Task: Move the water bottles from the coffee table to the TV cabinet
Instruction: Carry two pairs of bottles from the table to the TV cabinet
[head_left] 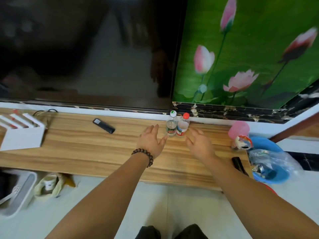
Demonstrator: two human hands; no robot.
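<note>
Both hands (151, 140) (198, 144) open — flanking bottles (177, 125).

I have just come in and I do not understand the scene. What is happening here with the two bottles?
A person stands at a wooden TV cabinet below the TV. Two small water bottles stand upright side by side near its back edge: the white-capped bottle and the red-capped bottle. The left hand, with a bead bracelet at the wrist, and the right hand are both open and empty, one on each side of the bottles. Neither grips a bottle, so both bottles seem already placed on the cabinet.
</note>
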